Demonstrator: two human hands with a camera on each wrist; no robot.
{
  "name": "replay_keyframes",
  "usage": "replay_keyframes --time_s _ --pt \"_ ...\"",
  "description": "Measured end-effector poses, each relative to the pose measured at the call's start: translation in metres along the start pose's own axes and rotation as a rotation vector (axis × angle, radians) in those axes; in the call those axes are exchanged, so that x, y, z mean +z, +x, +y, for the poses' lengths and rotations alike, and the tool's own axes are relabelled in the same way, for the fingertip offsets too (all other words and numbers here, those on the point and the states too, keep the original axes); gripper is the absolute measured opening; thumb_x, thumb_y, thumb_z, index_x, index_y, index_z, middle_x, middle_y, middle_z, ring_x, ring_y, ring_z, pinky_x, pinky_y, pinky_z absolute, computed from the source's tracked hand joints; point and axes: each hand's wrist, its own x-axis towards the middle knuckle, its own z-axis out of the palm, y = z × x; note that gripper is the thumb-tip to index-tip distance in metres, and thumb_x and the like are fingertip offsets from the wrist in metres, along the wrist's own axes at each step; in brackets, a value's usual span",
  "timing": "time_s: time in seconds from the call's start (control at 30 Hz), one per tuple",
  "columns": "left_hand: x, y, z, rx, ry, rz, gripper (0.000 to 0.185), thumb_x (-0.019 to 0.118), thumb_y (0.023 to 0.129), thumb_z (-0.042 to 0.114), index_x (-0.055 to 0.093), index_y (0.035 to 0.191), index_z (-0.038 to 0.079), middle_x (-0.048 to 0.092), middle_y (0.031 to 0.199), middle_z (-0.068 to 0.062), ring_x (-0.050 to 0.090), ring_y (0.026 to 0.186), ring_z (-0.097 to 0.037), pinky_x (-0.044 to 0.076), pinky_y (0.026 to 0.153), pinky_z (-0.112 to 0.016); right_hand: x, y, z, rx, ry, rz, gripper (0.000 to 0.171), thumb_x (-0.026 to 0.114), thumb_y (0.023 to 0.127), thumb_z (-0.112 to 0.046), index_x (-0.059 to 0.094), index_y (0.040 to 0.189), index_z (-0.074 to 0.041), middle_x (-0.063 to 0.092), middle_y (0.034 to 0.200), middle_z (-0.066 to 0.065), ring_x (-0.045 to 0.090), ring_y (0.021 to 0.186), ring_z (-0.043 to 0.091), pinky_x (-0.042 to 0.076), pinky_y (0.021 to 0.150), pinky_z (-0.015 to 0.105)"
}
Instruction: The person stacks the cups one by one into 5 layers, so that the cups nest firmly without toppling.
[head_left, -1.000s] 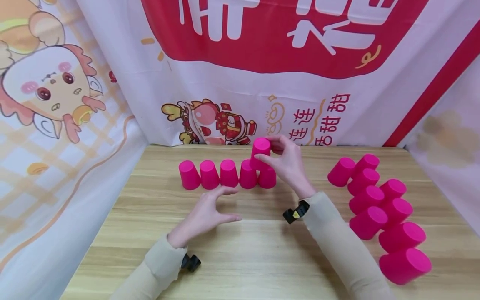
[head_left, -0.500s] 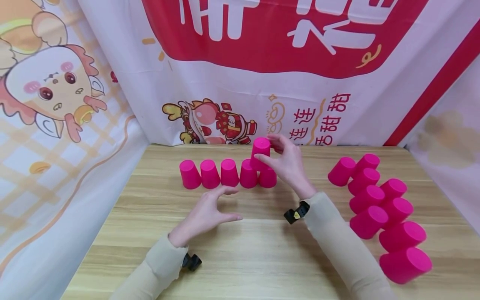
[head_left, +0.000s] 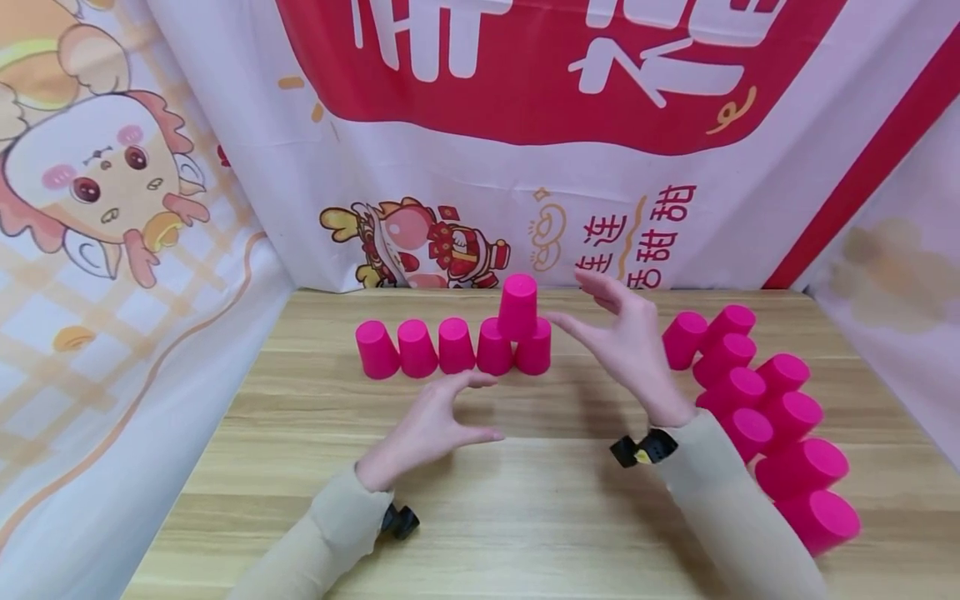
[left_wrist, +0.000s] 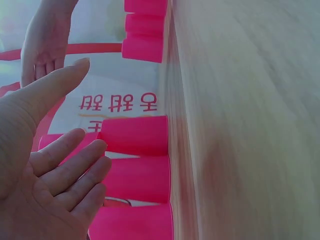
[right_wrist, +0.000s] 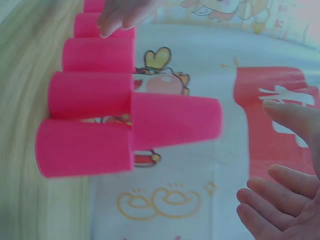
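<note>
Several pink cups stand upside down in a row at the back of the table; the leftmost cup (head_left: 378, 350) begins it. One upper cup (head_left: 517, 308) rests across the two rightmost row cups, also seen as the upper cup (right_wrist: 175, 120) in the right wrist view. My right hand (head_left: 618, 342) is apart from it, to its right, with thumb and fingers spread and nothing held. In front of the row is my left hand (head_left: 435, 425), its thumb and fingers parted around nothing. The left wrist view shows the left hand (left_wrist: 55, 165) near the cups.
More upside-down pink cups stand close together on the table's right side, such as a front cup (head_left: 817, 521); my right forearm partly hides some. A printed cloth (head_left: 450, 158) hangs behind the wooden table (head_left: 525, 517).
My right hand has let go of the upper cup and moved right, away from it. The cup stays on the two below. My left hand has shifted slightly right.
</note>
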Motion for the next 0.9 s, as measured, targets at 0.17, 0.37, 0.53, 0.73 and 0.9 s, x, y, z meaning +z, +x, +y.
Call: replay_keyframes --time_s 0.17,0.37,0.53,0.73,0.9 --pt "0.008 0.006 0.005 0.041 -0.007 -0.025 0.067 0.079 0.069 0.049 0.051 0.128 0.035 0.051 0.126 0.017 0.045 0.117 -0.008 0.041 0.094 -0.047 -0.029 -0.013 0.000 0.005 -0.039 0.042 0.065 0.077 0.071 -0.051 0.057 0.128 -0.028 0.057 0.123 -0.014 0.052 0.111 0.005 0.044 0.093 0.032" --pt "0.020 0.017 0.016 0.086 -0.023 -0.056 0.068 0.078 0.069 0.051 0.051 0.128 0.034 0.052 0.126 0.016 0.046 0.116 -0.006 0.042 0.094 -0.043 -0.068 -0.031 -0.001 0.049 -0.115 0.066 0.063 0.077 0.072 -0.049 0.054 0.129 -0.036 0.056 0.124 -0.014 0.053 0.111 0.009 0.047 0.090 0.037" --pt "0.033 0.026 0.032 0.131 -0.053 -0.088 0.068 0.079 0.069 0.048 0.051 0.129 0.032 0.052 0.125 0.017 0.046 0.117 -0.005 0.041 0.096 -0.040 -0.102 -0.046 0.000 0.131 -0.189 0.114 0.063 0.077 0.074 -0.043 0.051 0.132 -0.038 0.055 0.127 -0.012 0.054 0.111 0.014 0.047 0.087 0.025" --pt "0.054 0.037 0.055 0.227 -0.088 -0.098 0.068 0.080 0.070 0.045 0.052 0.130 0.029 0.051 0.127 0.016 0.045 0.117 -0.003 0.040 0.097 -0.033 -0.143 -0.056 0.018 0.262 -0.176 0.174 0.064 0.077 0.077 -0.034 0.049 0.135 -0.035 0.051 0.133 -0.007 0.047 0.120 0.015 0.042 0.078 0.008" --pt "0.078 0.045 0.074 0.340 -0.103 -0.113 0.067 0.080 0.071 0.042 0.054 0.129 0.020 0.054 0.127 0.011 0.045 0.117 -0.001 0.036 0.098 -0.023 -0.172 -0.066 0.043 0.420 -0.174 0.201 0.067 0.073 0.080 -0.037 0.042 0.139 -0.037 0.043 0.141 -0.010 0.036 0.130 0.015 0.039 0.083 0.007"
